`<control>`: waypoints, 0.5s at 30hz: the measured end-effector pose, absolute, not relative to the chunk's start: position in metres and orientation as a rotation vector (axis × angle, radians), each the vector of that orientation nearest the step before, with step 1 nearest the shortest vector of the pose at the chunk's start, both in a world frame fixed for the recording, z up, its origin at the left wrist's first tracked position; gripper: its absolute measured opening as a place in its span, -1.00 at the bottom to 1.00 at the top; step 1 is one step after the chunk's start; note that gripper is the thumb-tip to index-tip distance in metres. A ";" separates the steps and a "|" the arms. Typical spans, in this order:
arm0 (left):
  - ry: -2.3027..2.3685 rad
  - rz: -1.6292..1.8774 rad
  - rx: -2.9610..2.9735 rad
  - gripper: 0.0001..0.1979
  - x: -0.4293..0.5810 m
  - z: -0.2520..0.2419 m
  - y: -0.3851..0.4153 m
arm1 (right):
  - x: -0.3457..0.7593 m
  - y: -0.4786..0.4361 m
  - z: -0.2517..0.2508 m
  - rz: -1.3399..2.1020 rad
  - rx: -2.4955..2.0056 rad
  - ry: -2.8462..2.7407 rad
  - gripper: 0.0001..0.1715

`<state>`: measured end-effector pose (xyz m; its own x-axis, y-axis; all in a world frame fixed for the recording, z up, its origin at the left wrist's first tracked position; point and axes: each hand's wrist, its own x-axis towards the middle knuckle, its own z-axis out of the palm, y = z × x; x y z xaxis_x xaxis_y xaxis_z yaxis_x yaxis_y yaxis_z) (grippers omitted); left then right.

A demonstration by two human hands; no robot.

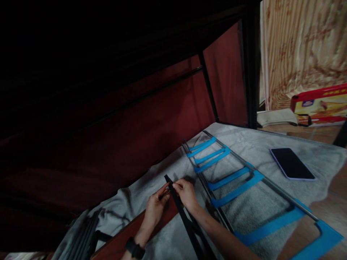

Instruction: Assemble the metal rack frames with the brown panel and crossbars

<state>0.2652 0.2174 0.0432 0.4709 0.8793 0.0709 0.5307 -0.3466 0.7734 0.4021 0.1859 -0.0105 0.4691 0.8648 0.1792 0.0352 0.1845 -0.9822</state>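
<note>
My left hand (156,206), with a dark watch (135,248) on the wrist, is closed with its fingertips at the upper end of a long black bar (181,209). Opposite it, my right hand (186,194) pinches the same end from the other side. Any small part between the fingertips is too small to make out. The bar slants down toward me over a reddish-brown board (171,212). To the right of my right hand lies a frame of grey metal tubes (282,195) joined by several blue brackets (238,187).
A grey cloth (271,139) covers the surface, with a phone (292,164) on its right side. Several dark tubes (84,234) lie at lower left. Dark red fabric (162,119) and a black post (208,86) stand behind. A red and yellow box (322,104) sits far right.
</note>
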 end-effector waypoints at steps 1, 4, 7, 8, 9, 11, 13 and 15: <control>1.141 0.620 2.025 -0.50 0.265 0.043 0.219 | 0.403 0.187 -0.010 0.710 -1.291 -0.948 -0.74; 1.103 0.588 2.050 -0.48 0.264 0.042 0.222 | 0.405 0.188 -0.012 0.618 -1.403 -1.030 -0.68; 1.116 0.577 2.133 -0.51 0.264 0.043 0.222 | 0.405 0.187 -0.014 0.526 -1.467 -1.109 -0.61; 1.115 0.567 2.171 -0.52 0.264 0.045 0.221 | 0.405 0.187 -0.014 0.506 -1.487 -1.137 -0.59; 1.115 0.555 2.209 -0.53 0.265 0.046 0.220 | 0.405 0.187 -0.015 0.484 -1.511 -1.168 -0.56; 1.126 0.529 2.269 -0.52 0.266 0.050 0.216 | 0.404 0.188 -0.015 0.425 -1.554 -1.228 -0.52; 1.151 0.500 2.307 -0.49 0.267 0.054 0.212 | 0.403 0.191 -0.015 0.366 -1.583 -1.256 -0.50; 1.164 0.481 2.327 -0.47 0.268 0.057 0.209 | 0.403 0.193 -0.013 0.344 -1.602 -1.240 -0.49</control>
